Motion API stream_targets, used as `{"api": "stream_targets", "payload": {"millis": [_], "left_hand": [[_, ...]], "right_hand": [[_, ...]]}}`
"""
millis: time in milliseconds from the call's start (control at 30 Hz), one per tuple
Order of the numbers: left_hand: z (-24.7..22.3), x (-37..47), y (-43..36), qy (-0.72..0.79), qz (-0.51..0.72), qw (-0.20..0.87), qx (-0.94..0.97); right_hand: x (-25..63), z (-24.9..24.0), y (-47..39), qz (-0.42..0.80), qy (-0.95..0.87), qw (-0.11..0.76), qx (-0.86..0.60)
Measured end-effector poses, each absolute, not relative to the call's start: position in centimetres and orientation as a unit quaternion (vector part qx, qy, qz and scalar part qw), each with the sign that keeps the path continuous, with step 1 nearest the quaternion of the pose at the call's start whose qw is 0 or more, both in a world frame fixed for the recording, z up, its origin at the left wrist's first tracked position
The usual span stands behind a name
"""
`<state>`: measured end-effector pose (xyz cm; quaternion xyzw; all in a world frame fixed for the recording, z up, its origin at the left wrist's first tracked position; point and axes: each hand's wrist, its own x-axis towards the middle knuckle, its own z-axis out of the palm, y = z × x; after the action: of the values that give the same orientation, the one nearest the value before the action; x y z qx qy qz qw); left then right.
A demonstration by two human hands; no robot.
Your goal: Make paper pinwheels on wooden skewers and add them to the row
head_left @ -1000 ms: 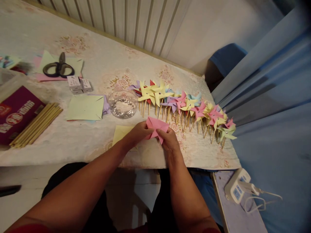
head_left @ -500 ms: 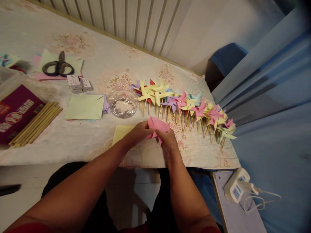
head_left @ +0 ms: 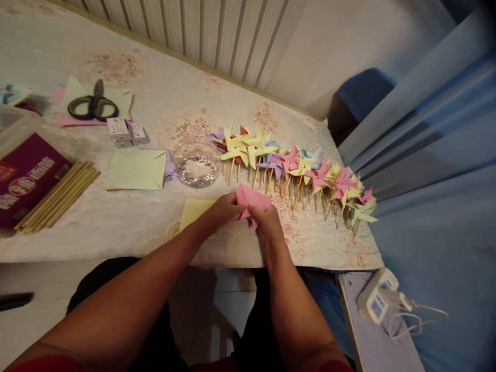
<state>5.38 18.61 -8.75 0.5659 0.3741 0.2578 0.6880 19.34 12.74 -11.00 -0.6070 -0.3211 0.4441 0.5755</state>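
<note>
Between my two hands is a piece of pink paper, partly folded, with a point hanging down. My left hand grips its left side, and my right hand pinches it from the right, thumbs close together at the middle. Under my left forearm lies a yellow paper square on the table. Just beyond my hands stand several paper pinwheels on sticks, in yellow, pink, purple, blue and red. A round clear dish of small silvery pieces sits behind my left hand.
Left of the dish are stacked pale green paper squares, two small white boxes and dark-handled scissors on more paper. A bundle of sticks leans by a purple box. A power strip lies right, near a blue curtain.
Hardly anything differs. Both hands keep hold of the pink paper, which has shifted only very slightly.
</note>
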Motion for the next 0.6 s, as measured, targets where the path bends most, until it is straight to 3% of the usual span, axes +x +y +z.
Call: {"api": "stream_targets", "payload": {"millis": [333, 600], "left_hand": [[-8.5, 4.8, 18.9, 0.358, 0.222, 0.670, 0.611], [-7.9, 4.5, 18.7, 0.346, 0.188, 0.623, 0.676]], "right_hand": [[21.0, -9.4, 12.1, 0.519, -0.337, 0.566, -0.545], [23.1, -7.6, 11.6, 0.486, -0.460, 0.438, -0.600]]}}
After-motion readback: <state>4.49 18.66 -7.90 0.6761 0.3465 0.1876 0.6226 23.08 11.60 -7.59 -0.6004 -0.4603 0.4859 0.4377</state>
